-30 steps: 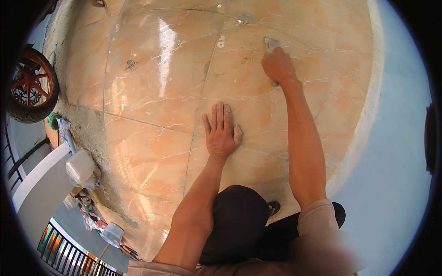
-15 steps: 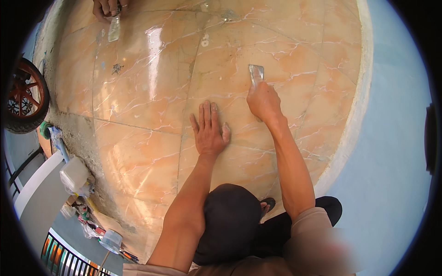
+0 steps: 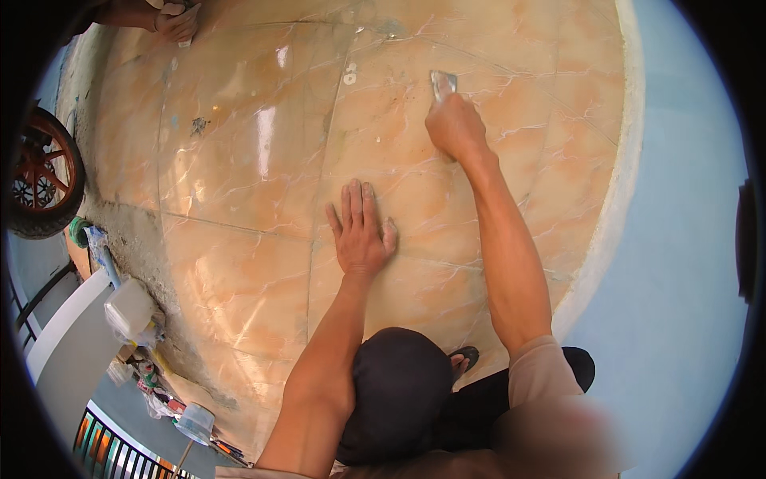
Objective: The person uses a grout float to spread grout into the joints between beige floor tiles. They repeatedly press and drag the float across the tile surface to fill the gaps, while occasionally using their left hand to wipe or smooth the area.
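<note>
My right hand (image 3: 458,128) is closed around a scraper (image 3: 444,83) with a flat metal blade, its handle hidden in my fist. The blade is at the surface of the orange, marble-patterned floor tiles (image 3: 399,144). Flat on the tiles, to the left and nearer to me, rests my left hand (image 3: 365,235), its fingers stretched out and holding nothing. Thin dark joints run between the tiles. A small pale round spot (image 3: 349,79) shows on the floor left of the scraper.
At the far left another person's hand (image 3: 177,22) works low over the tiles. A wheel (image 3: 46,172) stands at the left edge. Below it are a white plastic container (image 3: 129,307) and a clear bucket (image 3: 195,421). A light blue wall (image 3: 678,223) borders the right.
My right hand has pushed the scraper farther away across the tiles. My left hand stays planted. The other person's hand has shifted slightly, and less of their tool shows.
</note>
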The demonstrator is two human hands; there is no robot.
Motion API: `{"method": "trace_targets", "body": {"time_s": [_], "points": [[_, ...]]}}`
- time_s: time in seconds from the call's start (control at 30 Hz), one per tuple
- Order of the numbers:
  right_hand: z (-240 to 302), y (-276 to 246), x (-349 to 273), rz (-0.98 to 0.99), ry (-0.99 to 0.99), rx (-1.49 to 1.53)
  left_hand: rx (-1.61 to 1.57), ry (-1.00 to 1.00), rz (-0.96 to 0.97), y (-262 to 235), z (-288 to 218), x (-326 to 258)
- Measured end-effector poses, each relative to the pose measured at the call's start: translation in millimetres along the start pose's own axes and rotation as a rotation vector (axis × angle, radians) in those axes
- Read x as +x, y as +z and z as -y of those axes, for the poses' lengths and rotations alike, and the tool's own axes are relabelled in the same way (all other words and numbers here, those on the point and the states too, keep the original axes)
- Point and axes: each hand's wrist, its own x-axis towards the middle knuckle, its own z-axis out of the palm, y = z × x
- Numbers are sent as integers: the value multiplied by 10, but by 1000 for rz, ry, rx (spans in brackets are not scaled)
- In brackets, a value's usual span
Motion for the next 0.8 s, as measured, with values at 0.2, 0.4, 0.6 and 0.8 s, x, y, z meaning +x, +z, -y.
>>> {"method": "trace_targets", "body": {"time_s": [0.2,0.4,0.6,0.8], "points": [[153,128,-89,17,-26,-21,40,-8,0,-24,64,-31],[280,-295,288,151,96,105,18,19,-3,-3,6,-8],[58,362,-533,57,-74,-14,28,-6,9,-6,96,-29],[-96,-34,194,-75,34,41,32,37,-1,39,6,1]]}}
